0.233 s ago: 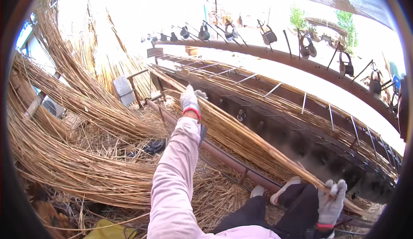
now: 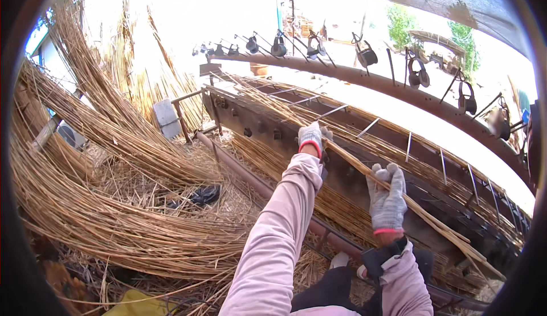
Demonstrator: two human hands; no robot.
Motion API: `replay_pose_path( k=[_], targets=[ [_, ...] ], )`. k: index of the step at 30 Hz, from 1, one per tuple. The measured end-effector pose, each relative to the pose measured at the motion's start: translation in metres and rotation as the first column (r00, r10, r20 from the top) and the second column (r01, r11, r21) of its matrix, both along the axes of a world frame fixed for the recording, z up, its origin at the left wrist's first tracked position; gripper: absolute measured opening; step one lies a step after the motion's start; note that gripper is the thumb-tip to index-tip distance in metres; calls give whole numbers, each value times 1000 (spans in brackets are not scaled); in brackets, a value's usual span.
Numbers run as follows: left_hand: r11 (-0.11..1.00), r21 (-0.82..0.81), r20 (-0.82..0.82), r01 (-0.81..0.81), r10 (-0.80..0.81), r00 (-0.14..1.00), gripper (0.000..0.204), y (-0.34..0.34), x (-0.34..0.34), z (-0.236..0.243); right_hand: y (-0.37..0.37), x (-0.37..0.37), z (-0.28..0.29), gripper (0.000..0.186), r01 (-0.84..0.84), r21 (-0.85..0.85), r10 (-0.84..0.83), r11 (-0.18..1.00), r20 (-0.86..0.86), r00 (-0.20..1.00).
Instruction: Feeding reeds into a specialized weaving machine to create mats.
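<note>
A thin bundle of tan reeds (image 2: pixel 352 160) stretches across in front of me, raised against the near side of a long dark metal frame (image 2: pixel 347 175). Its far end runs to the upper left, and its near end spreads into loose stalks at the lower right. My left hand (image 2: pixel 313 136), in a pale glove with a red cuff, is closed around the reeds at the middle. Lower and to the right, my right hand (image 2: pixel 387 197), in a grey glove, grips the same reeds, thumb and fingers around them. A layer of reeds (image 2: pixel 399 145) lies along the frame's top between thin metal pins (image 2: pixel 369 128).
Large curved heaps of reeds (image 2: pixel 131 225) fill the left side. Loose straw (image 2: pixel 171 173) covers the ground there, with a black plastic scrap (image 2: pixel 205 195) in it. A brown pipe rail (image 2: pixel 250 177) runs before my legs. Beyond the frame, a curved beam (image 2: pixel 342 70) carries several hanging weights (image 2: pixel 416 74).
Both hands and the reed bundle have moved toward the metal frame. My left hand went right, my right hand went up and left, so they are now closer together.
</note>
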State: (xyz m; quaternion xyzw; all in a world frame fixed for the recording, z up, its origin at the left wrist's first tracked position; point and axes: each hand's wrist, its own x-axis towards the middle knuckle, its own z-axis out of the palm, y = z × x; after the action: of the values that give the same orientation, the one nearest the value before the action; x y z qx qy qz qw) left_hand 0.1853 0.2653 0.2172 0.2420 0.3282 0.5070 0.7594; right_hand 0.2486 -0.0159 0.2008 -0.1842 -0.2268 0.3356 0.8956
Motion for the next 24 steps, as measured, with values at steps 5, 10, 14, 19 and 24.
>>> replay_pose_path(
  k=[5,10,14,19,24],
  targets=[
    [1000,4,75,18,-18,997,26,-42,19,-12,7,0,2,26,2,-146,8,989,66,998],
    [995,0,181,101,-99,978,22,-99,29,-12,-61,25,7,30,-14,-199,41,980,130,991],
    [997,-41,234,-61,69,970,21,-75,12,0,-129,44,3,31,73,-180,-50,981,132,990],
    [995,-47,221,-94,102,970,29,-31,-11,8,-216,87,9,29,198,-77,-181,977,190,965],
    [995,19,86,-95,93,992,30,-75,15,-6,-273,132,0,31,456,-129,-432,881,176,884]
  ],
)
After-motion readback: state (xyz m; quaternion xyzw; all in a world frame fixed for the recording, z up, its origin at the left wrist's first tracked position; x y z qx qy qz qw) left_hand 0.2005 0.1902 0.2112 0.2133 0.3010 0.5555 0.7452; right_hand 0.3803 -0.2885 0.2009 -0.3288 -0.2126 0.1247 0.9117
